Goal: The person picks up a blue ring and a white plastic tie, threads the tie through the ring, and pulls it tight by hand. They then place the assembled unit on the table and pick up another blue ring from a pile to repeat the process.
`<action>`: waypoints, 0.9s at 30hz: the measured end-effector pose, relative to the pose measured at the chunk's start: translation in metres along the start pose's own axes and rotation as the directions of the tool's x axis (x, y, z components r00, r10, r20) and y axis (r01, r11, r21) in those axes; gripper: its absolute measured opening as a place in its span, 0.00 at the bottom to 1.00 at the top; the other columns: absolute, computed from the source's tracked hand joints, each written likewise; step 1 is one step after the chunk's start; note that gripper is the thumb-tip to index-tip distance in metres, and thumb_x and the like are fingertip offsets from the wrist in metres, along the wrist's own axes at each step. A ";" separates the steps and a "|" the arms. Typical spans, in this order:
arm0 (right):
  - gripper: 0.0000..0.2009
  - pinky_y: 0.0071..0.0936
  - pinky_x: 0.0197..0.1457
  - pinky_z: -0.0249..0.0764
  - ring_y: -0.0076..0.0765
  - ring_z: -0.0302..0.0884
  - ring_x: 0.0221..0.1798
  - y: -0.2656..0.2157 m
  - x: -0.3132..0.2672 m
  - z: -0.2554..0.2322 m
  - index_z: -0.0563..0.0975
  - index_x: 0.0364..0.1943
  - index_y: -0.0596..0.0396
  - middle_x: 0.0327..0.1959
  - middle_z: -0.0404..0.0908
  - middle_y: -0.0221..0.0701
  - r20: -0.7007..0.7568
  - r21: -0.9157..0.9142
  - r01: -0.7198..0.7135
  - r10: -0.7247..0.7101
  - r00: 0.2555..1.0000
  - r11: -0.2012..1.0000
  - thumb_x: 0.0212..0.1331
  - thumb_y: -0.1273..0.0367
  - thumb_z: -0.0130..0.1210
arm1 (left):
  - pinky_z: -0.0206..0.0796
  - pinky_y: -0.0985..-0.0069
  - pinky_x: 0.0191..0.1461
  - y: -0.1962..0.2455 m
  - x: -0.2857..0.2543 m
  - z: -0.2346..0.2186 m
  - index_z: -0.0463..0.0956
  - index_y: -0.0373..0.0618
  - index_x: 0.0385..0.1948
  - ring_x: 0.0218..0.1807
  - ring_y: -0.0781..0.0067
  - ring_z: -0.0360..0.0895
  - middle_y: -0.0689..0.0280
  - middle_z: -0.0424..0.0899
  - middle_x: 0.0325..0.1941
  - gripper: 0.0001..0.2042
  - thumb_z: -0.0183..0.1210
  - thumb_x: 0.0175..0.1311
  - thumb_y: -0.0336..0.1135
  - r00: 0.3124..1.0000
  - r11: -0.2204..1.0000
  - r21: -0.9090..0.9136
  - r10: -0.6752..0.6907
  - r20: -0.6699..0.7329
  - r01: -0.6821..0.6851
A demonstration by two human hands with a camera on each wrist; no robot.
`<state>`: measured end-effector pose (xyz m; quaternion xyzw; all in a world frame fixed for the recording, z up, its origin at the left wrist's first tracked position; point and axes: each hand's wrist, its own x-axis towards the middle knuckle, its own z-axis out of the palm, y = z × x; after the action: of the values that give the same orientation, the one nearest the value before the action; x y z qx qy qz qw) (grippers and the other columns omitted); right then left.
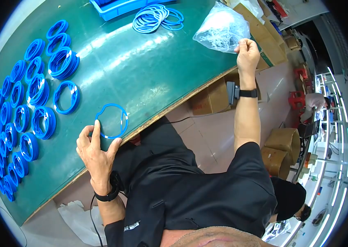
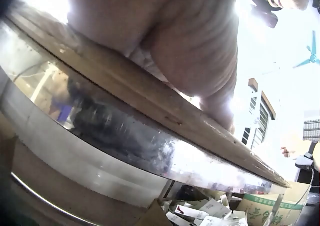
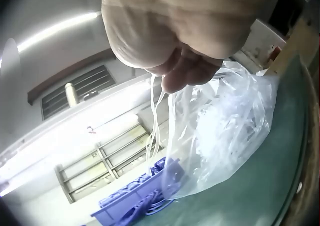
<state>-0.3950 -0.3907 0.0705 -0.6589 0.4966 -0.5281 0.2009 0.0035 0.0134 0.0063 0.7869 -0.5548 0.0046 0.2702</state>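
Blue ring at the worktop edge, clear bag lifted.
Left hand point(image 1: 95, 150) flat, fingers straight on blue ring point(image 1: 112, 120) at seven o'clock; right hand point(image 1: 248, 53) pinching white strands beside plastic bag point(image 1: 221, 29) at two o'clock on green worktop point(image 1: 141, 74).

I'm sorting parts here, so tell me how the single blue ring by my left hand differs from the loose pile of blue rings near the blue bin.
The single blue rubber ring lies alone near the table's front edge; the loose pile of blue rings sits at the far side, many overlapping. The left hand touches the single ring; no hand touches the pile. The single ring's outline looks slightly kinked; the pile's rings look rounder. Both are thin blue hoops on the green table.
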 end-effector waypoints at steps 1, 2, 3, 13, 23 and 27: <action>0.08 0.29 0.47 0.81 0.28 0.86 0.40 0.006 0.008 0.003 0.84 0.44 0.59 0.35 0.88 0.30 -0.064 -0.128 -0.028 0.020 0.998 0.991 0.83 0.68 0.61 | 0.67 0.55 0.66 0.000 0.000 0.000 0.84 0.46 0.72 0.61 0.55 0.77 0.62 0.81 0.67 0.44 0.87 0.49 0.50 1.000 1.000 0.000 -0.002 -0.002 0.002; 0.08 0.29 0.47 0.81 0.28 0.86 0.40 0.016 0.015 0.005 0.84 0.44 0.59 0.35 0.88 0.30 -0.062 -0.127 -0.025 0.017 0.998 0.992 0.83 0.68 0.61 | 0.67 0.55 0.66 0.000 0.000 0.000 0.84 0.46 0.72 0.61 0.55 0.77 0.62 0.81 0.67 0.44 0.87 0.49 0.50 1.000 1.000 0.002 -0.005 -0.001 0.005; 0.08 0.32 0.48 0.82 0.33 0.87 0.41 0.027 0.021 0.008 0.85 0.44 0.59 0.37 0.89 0.33 -0.076 -0.286 0.088 -0.114 0.991 0.954 0.81 0.68 0.62 | 0.67 0.55 0.66 0.001 0.000 0.000 0.84 0.46 0.72 0.62 0.55 0.77 0.62 0.81 0.67 0.44 0.87 0.49 0.50 1.000 1.000 0.004 -0.009 0.001 0.009; 0.09 0.46 0.56 0.86 0.54 0.91 0.49 0.034 0.030 0.024 0.89 0.47 0.53 0.45 0.92 0.41 0.158 -0.706 0.331 -0.317 0.935 0.626 0.72 0.65 0.65 | 0.67 0.56 0.66 0.000 0.000 0.001 0.84 0.46 0.72 0.62 0.55 0.77 0.62 0.81 0.66 0.44 0.87 0.48 0.50 1.000 1.000 0.003 -0.024 0.007 0.024; 0.18 0.46 0.58 0.85 0.51 0.90 0.49 0.041 0.020 0.001 0.88 0.61 0.56 0.45 0.92 0.40 0.070 -0.723 0.278 -0.333 0.940 0.633 0.71 0.66 0.66 | 0.68 0.55 0.66 0.001 0.000 0.001 0.85 0.46 0.71 0.61 0.54 0.77 0.62 0.81 0.66 0.44 0.87 0.48 0.51 0.999 0.999 -0.003 -0.032 0.012 0.032; 0.20 0.45 0.57 0.85 0.49 0.90 0.47 0.034 0.010 -0.003 0.87 0.64 0.57 0.43 0.91 0.38 0.052 -0.698 0.260 -0.315 0.948 0.667 0.70 0.67 0.67 | 0.68 0.55 0.66 0.001 0.000 0.001 0.85 0.46 0.71 0.62 0.53 0.77 0.61 0.81 0.66 0.44 0.87 0.48 0.52 0.999 0.999 -0.003 -0.037 0.011 0.037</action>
<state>-0.4133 -0.4137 0.0496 -0.7356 0.5553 -0.3508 -0.1659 0.0029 0.0125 0.0060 0.7964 -0.5418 -0.0055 0.2687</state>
